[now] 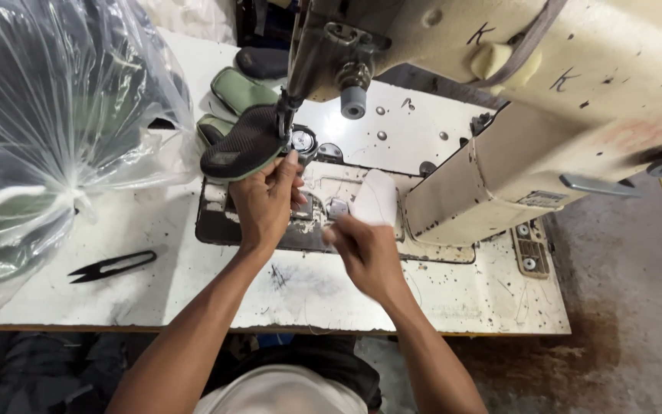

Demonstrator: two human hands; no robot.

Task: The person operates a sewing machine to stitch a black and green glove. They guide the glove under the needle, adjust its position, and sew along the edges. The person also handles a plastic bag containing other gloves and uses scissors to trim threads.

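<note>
My left hand (263,203) has its grip clenched on the near edge of the dark mesh shoe piece (245,144), which sits under the sewing machine (545,92) needle, its long axis running left to right, just ahead of my fingers. My right hand (367,251) pinches one white paper piece (377,198), to the right. On the bench (155,230): three more padded pieces, one pair of snips (111,266), one plastic bag (47,115).

Bright overhead light, plastic glare, motion-blurred right hand (368,249)
</note>
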